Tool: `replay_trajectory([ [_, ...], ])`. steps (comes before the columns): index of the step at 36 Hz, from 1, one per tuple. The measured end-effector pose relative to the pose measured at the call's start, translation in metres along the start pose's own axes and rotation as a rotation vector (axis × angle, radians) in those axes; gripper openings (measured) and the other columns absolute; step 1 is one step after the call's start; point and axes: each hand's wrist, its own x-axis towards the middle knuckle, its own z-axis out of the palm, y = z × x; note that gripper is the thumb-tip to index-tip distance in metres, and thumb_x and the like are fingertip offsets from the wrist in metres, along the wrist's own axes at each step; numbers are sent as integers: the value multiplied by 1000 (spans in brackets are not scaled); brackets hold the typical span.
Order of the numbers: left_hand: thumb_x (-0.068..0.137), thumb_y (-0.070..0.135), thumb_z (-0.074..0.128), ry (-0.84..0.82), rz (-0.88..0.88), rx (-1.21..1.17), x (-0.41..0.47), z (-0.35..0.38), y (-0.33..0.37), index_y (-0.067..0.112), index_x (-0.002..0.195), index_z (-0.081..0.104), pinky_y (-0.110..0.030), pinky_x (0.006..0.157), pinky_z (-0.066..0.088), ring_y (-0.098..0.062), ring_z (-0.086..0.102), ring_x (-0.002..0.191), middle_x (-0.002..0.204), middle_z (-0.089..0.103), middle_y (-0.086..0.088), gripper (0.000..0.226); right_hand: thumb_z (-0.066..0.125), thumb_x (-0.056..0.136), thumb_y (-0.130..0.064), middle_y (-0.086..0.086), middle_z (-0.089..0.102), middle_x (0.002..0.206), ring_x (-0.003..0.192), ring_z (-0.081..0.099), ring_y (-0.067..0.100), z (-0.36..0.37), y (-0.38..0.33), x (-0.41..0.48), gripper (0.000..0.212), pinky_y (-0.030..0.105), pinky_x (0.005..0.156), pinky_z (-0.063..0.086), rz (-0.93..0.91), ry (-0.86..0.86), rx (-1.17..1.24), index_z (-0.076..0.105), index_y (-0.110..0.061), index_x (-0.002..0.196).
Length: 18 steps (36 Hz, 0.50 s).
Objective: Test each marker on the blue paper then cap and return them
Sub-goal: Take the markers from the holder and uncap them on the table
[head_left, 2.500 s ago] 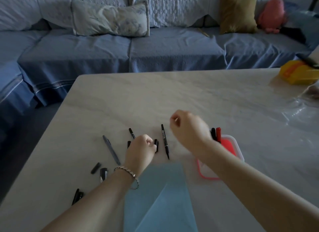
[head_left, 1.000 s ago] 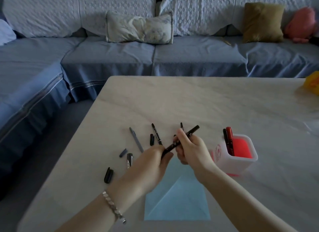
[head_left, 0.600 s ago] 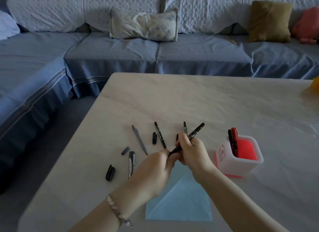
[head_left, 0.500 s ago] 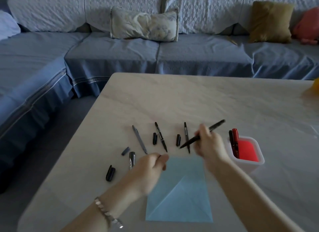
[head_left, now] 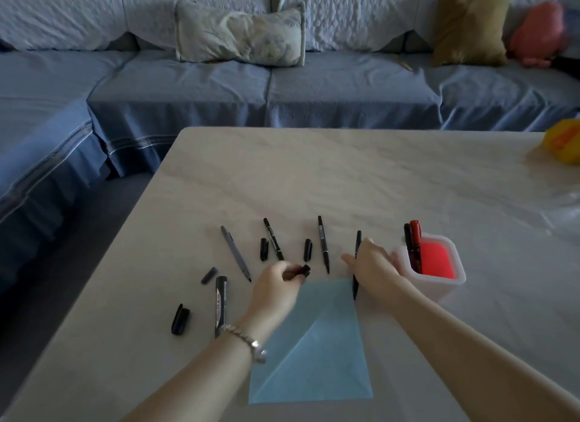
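We face a blue-covered sofa [head_left: 282,88] behind a pale marble-look table [head_left: 345,176]. On the table lies the blue paper [head_left: 317,343], creased diagonally, its far edge between our hands. Our left hand [head_left: 276,283] pinches a black cap [head_left: 299,271] between thumb and fingertips just above the paper's far left corner. Our right hand [head_left: 373,267] rests, fingers loosely spread, over a black marker [head_left: 357,264] lying beside the paper's right edge; we cannot tell whether it grips it. More uncapped markers [head_left: 323,244] and loose caps [head_left: 308,249] lie beyond. A white holder [head_left: 439,283] at right keeps a red marker [head_left: 416,239] and a black one.
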Motion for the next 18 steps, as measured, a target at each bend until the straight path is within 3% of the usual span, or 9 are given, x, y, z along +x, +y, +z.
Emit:
replay_trajectory([
  [3, 83, 14, 64, 34, -6, -6, 13, 14, 7, 10, 99, 67, -4, 57, 38, -11, 59, 84, 86, 63, 2, 17, 45, 96, -35, 17, 64, 108, 100, 62, 32, -4, 1, 9, 34, 31, 71, 37, 59, 40, -62, 46, -4, 108],
  [6, 82, 11, 65, 26, 39, 35, 26, 32, 14, 9, 99, 66, -5, 57, 36, -8, 55, 81, 87, 64, 1, 17, 47, 95, -32, 17, 63, 111, 101, 60, 32, -2, 5, 19, 34, 30, 71, 37, 59, 32, -9, 47, -2, 113],
  [11, 83, 18, 65, 34, 121, 188, 41, 59, 23, 9, 94, 65, -22, 70, 42, -18, 60, 84, 94, 69, -5, 14, 49, 94, -25, 17, 62, 111, 103, 60, 33, 1, 9, 25, 28, 30, 74, 39, 48, 68, 68, 50, -2, 109],
  [16, 88, 22, 54, 23, 266, 504, 49, 71, 27, 10, 89, 59, -33, 73, 43, -27, 59, 87, 92, 68, -8, 13, 33, 97, -7, 14, 53, 123, 113, 54, 24, -11, 0, 10, 28, 25, 75, 41, -44, -1, -60, 53, -2, 116],
  [18, 88, 23, 52, 26, 328, 602, 52, 74, 28, 9, 89, 60, -32, 72, 37, -29, 57, 91, 91, 67, -9, 16, 33, 94, -4, 12, 53, 120, 101, 54, 20, -17, 2, 3, 27, 25, 74, 40, -95, 2, -101, 53, -5, 112],
])
